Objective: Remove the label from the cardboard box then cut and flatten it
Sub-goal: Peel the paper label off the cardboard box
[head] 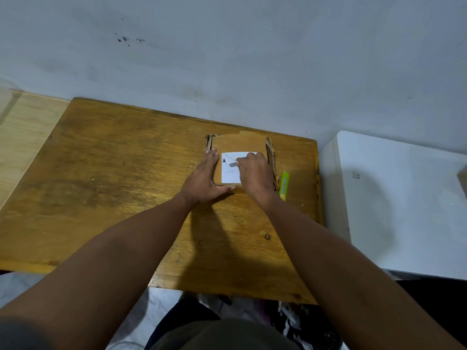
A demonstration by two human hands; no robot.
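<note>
A small brown cardboard box [238, 145] sits on the worn yellow-brown wooden table [113, 173], toward its far right part, near the far edge by the grey wall [227, 46]. A white rectangular paper label [230, 170] with dark print lies on the box's upward face, in the near half of it.

The left hand [204, 178] lies against the box's left side, fingers straight and together along that edge, with the thumb stretched across the near edge below the label; it braces the box rather than curling round it. The right hand [255, 173] rests on top of the box and covers the right part of the label. Its fingers are bent down onto the paper, and a fingertip works at the label's surface near the upper middle; whether it actually pinches a lifted edge cannot be told.

Just right of the box, beside the right wrist, a yellow-green utility knife [284, 185] lies on the table. Further right stands a white flat-topped surface [404, 198].
</note>
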